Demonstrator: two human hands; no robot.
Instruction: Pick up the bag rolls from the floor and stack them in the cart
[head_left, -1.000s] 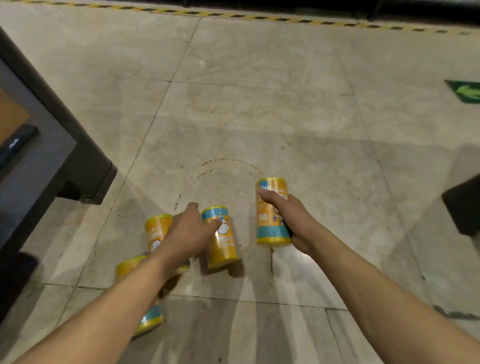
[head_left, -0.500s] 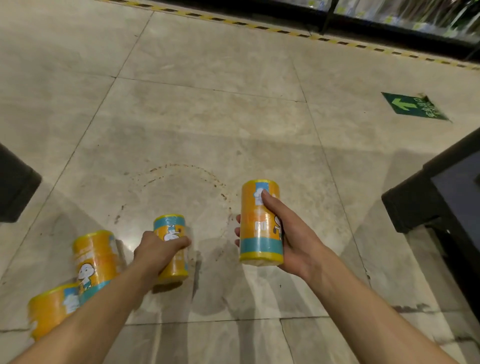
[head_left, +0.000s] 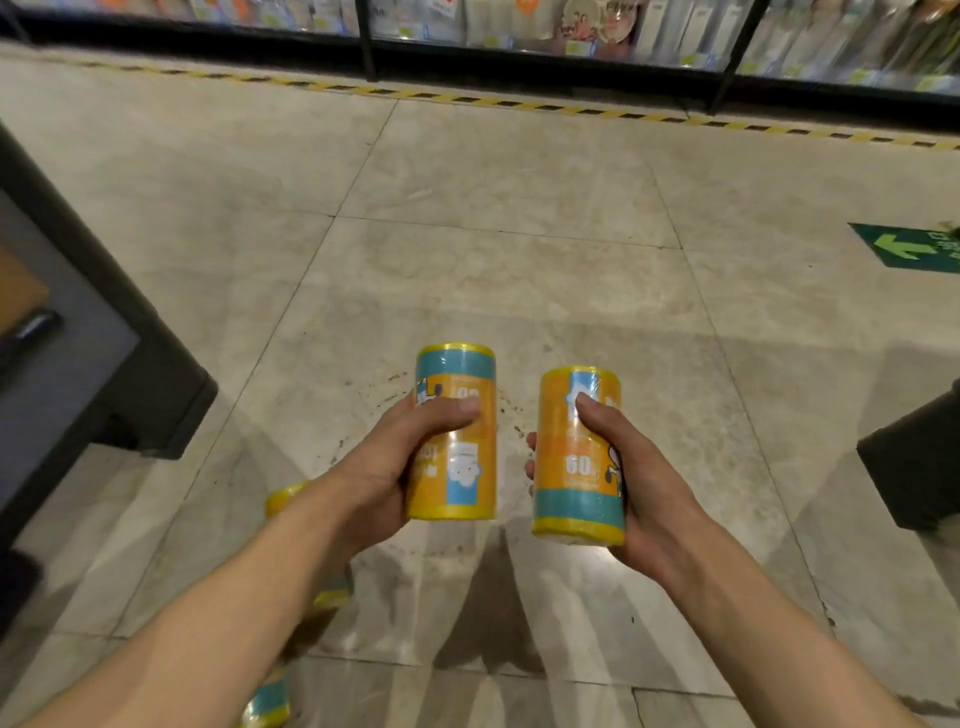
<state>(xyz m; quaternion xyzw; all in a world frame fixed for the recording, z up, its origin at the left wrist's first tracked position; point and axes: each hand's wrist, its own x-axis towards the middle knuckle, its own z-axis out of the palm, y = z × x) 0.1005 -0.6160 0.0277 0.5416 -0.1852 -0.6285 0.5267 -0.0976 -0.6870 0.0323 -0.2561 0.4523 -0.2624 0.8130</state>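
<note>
Head view. The left hand (head_left: 400, 467) gripped an upright orange-and-blue bag roll (head_left: 453, 431), its thumb lying across the printed label and the remaining fingers curled behind the roll, out of sight. The right hand (head_left: 631, 478) held a second bag roll (head_left: 579, 457) in the same upright pose, thumb on the front face and fingertips (head_left: 530, 457) showing at the roll's left side. Both rolls were clear of the tiled floor (head_left: 519, 260) and stood just beside each other without touching, the left one slightly higher in the picture.

Three further rolls lay on the floor beneath the left forearm, each largely hidden by it: one (head_left: 283, 501) near the wrist, one (head_left: 332, 597) under the mid-forearm, and one (head_left: 267, 704) at the lower edge of the picture. A dark-framed structure (head_left: 130, 364), possibly the cart, occupied the left edge; another dark object (head_left: 914, 462) stood at the right edge. A yellow-and-black striped line (head_left: 519, 101) ran along the far edge of the floor below store shelving (head_left: 571, 26), and a green arrow sign (head_left: 909, 247) lay on the floor at right.
</note>
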